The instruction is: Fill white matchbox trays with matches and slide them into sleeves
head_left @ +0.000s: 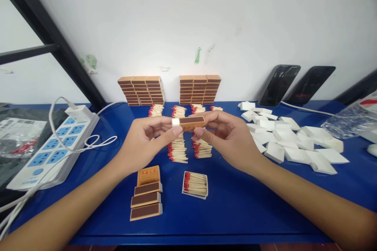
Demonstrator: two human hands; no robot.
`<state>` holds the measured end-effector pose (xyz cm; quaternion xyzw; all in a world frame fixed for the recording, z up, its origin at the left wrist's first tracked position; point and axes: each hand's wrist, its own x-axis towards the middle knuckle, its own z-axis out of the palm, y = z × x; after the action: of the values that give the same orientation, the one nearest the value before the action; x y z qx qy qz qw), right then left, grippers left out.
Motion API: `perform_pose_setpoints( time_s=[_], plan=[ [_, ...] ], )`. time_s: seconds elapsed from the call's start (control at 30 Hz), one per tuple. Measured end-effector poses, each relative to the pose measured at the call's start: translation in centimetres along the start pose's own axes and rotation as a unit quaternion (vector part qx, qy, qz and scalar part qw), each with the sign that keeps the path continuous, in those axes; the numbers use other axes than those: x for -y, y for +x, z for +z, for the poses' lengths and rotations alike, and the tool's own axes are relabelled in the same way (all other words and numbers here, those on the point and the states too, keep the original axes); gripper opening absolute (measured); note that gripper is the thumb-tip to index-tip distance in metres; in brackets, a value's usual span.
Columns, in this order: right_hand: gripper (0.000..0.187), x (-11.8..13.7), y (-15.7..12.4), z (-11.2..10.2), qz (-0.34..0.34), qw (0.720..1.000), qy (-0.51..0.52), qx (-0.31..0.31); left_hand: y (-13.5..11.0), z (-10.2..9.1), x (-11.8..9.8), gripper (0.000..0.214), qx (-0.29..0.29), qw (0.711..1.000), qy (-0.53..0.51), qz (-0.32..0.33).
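Clearly, with the held matchbox (pixel 192 122) taken as the centre of the dial, everything else can be placed around it. The matchbox is held level above the blue table (pixel 265 211), its dark striking strip turned upward and a white end showing at 9 o'clock. That white end is gripped between the thumb and fingers of the left hand (pixel 144 139); the opposite end is pinched by the right hand (pixel 232 139), thumb in front and fingers behind. Both hands are thus closed on the one box.

Loose piles of matches (pixel 177 152) are spread at 12 and 6 o'clock, partly hidden by the hands. Further along at 6 o'clock, a white tray (pixel 207 185) is seen filled with matches, red heads pointed to 9. At 7 o'clock, four matchboxes (pixel 146 200) are laid in a row, the farthest with its lettered label showing. Stacked boxes (pixel 141 91) are stood by the wall (pixel 147 19) at 10 o'clock, and a second stack (pixel 200 89) between 12 and 1. White trays (pixel 290 135) are heaped at 3 o'clock, two phones (pixel 279 86) are propped at 2, and a power strip (pixel 63 147) is placed at 9.
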<state>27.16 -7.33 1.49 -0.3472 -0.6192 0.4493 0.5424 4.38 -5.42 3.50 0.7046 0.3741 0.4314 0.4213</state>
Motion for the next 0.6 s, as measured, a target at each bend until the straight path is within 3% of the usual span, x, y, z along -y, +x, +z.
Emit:
perform_pose_setpoints(
  time_s=[0.13, 0.43, 0.6],
  plan=[
    [0.031, -0.6, 0.3, -0.4, -0.013, 1.000, -0.018, -0.004, 0.2, 0.0, 0.2, 0.030, -0.021, 0.999, -0.040, -0.019],
    [0.017, -0.8, 0.2, -1.2, -0.065, 0.994, -0.078, 0.028, 0.4, -0.4, 0.5, 0.040, 0.001, 0.999, -0.010, -0.033],
    [0.046, -0.6, 0.6, -1.9, -0.038, 0.990, -0.081, 0.105, 0.4, -0.6, 1.3, 0.051, -0.002, 0.999, 0.048, -0.003]
  ],
)
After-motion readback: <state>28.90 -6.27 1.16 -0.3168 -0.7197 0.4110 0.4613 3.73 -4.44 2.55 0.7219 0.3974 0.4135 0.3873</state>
